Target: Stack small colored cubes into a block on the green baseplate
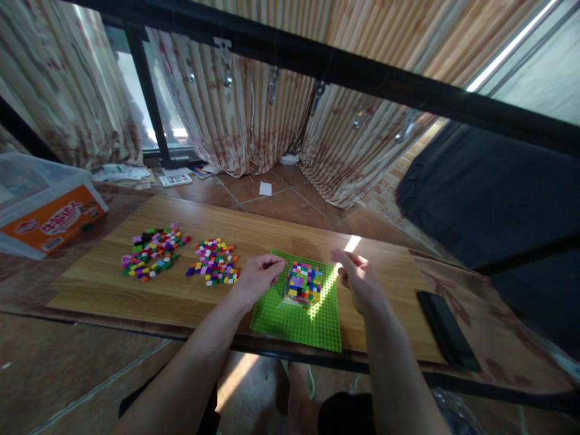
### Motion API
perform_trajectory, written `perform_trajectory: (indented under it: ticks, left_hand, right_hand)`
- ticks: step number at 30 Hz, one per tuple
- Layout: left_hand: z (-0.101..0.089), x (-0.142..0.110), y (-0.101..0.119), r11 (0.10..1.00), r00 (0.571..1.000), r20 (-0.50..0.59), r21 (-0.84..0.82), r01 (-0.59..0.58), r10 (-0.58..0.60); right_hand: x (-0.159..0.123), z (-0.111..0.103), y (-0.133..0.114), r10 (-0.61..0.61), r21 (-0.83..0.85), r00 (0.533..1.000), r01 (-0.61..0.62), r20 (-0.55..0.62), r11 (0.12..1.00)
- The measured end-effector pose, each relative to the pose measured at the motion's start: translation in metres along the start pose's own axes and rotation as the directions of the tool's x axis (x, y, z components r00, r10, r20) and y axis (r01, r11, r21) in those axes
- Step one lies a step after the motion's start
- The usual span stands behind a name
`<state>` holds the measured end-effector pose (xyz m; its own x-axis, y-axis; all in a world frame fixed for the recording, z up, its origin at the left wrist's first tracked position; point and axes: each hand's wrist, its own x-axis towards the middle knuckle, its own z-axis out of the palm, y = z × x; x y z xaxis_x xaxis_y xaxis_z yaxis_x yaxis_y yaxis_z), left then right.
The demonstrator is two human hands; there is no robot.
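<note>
A block of many-coloured small cubes [304, 283] stands on a green studded baseplate [324, 332], with what looks like a clear casing around its lower part. Just left of the block is my left hand [260, 278], its thumb and forefinger pinched together over the plate's left edge; anything between them is too small to make out. My right hand [360, 278] hovers at the right edge of the baseplate, apart from the block. Its forefinger reaches forward, away from the thumb, while the other fingers curl loosely, and I see nothing held there.
Two heaps of loose coloured cubes, a left heap [156, 251] and a nearer heap [215, 261], lie on the wooden board [113, 296]. A clear tub with an orange label [54, 220] stands far left. At the right end rests a long black case [446, 329].
</note>
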<state>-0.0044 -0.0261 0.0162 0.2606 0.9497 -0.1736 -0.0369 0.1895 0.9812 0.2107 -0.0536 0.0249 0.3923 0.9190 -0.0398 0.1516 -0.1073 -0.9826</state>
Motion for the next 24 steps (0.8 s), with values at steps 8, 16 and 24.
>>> perform_trajectory:
  ticks: [8,16,24]
  left_hand:
    - [-0.002,0.005,-0.001,0.998,0.998,-0.050,-0.063,0.027,-0.030]
    - [-0.001,0.001,0.004,0.937,0.989,0.006,-0.320,0.139,-0.145]
    - [0.001,0.001,0.007,0.875,0.988,0.038,-0.461,0.148,-0.147]
  right_hand:
    - [0.003,0.001,0.004,0.151,0.422,0.985,-0.170,0.080,0.891]
    - [0.002,0.000,-0.005,0.115,0.435,0.989,-0.143,0.092,0.889]
    - [-0.014,0.024,-0.024,0.008,0.314,0.996,-0.035,0.088,0.949]
